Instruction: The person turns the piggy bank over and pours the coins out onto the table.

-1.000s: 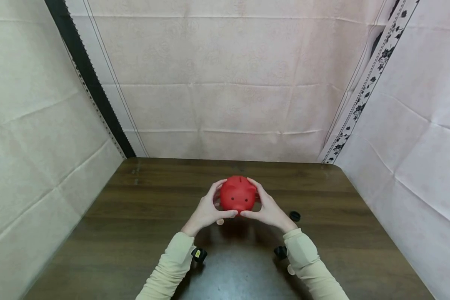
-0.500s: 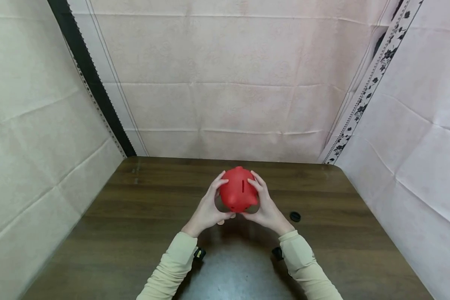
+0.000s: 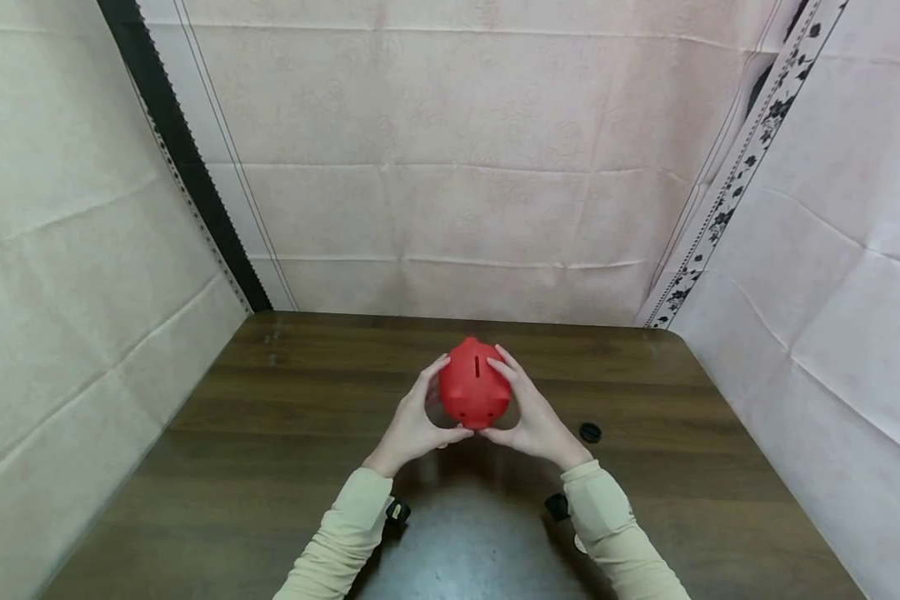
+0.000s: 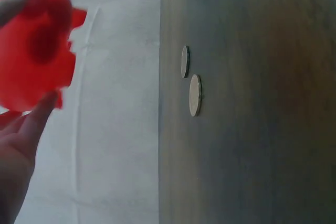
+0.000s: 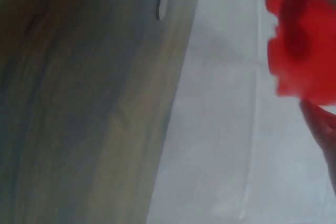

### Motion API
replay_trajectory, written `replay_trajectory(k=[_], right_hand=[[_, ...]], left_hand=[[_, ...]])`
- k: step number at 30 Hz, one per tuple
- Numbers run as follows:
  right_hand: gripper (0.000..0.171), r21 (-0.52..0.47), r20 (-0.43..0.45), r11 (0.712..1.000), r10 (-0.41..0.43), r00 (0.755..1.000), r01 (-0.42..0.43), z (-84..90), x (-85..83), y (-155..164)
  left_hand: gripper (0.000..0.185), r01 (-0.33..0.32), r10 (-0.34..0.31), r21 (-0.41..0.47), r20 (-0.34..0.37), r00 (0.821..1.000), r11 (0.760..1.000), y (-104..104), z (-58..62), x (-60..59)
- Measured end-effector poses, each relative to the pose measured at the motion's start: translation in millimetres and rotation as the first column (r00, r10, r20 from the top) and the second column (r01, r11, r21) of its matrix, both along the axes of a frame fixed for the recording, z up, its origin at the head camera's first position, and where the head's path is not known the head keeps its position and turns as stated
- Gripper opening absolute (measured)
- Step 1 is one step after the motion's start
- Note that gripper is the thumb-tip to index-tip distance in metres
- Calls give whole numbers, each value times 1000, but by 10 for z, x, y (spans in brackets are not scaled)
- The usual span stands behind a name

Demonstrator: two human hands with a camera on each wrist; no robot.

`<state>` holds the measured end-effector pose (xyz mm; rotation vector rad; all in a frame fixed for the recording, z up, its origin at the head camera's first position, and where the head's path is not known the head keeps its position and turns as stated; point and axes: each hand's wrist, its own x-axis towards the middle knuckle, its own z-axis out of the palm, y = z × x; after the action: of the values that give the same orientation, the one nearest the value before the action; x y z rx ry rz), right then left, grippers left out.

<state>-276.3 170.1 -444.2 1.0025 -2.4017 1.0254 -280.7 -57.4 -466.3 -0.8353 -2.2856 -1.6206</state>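
Observation:
A red piggy bank (image 3: 474, 387) is held up above the table between both hands, its coin slot facing the head camera and its snout towards the person. My left hand (image 3: 418, 421) grips its left side, thumb near the snout and fingers along the side. The right hand (image 3: 532, 421) grips the opposite side in the same way. From below, the left wrist view shows the piggy bank's feet and a dark round spot on its belly. Two coins, a nearer coin (image 4: 195, 95) and a farther coin (image 4: 185, 61), lie on the table.
A black round cap (image 3: 590, 432) lies on the wooden table (image 3: 270, 467), right of the right hand. Another coin (image 3: 580, 543) shows beside the right sleeve. Pale cloth (image 3: 450, 208) hangs behind the table and along both sides. Each wrist carries a small black camera.
The piggy bank has tipped towards the person, bringing its slot into view. Over the last half second it has turned slightly and come a little lower. Both hands keep their grip.

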Motion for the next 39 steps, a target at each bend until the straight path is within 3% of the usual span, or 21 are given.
replay_trajectory(k=[3,8,12,15,19,24,28,34,37,39], right_hand=[[98,10,128,997,-81,989,80,0,26,18],[73,48,316,976,-217,923,213,11,42,4],[58,121,385,958,-287,877,261,38,27,-30],[60,171,418,944,-328,847,281,53,22,-53],[61,201,427,936,-349,834,289,50,18,-69],[60,204,421,935,-351,837,290,39,21,-66],[58,189,416,943,-330,847,275,35,9,-53],[72,87,415,973,-229,881,212,46,10,-17],[85,21,406,984,-169,898,176,36,5,-9],[92,-30,367,990,-116,923,137,25,-1,-9]], left_hand=[[92,-46,48,-22,124,991,999,-17,14,30],[74,-105,127,-97,257,958,990,-5,69,54],[69,-103,141,-123,364,920,987,28,113,76],[67,-92,135,-119,431,892,989,54,116,89],[69,-96,148,-134,454,879,986,71,96,91],[71,-98,154,-145,453,878,985,74,99,88],[73,-104,152,-134,426,892,986,61,90,71],[76,-143,166,-96,304,938,985,34,97,44],[80,-94,98,-29,264,959,995,21,126,39],[84,-45,41,12,235,971,999,13,144,36]])
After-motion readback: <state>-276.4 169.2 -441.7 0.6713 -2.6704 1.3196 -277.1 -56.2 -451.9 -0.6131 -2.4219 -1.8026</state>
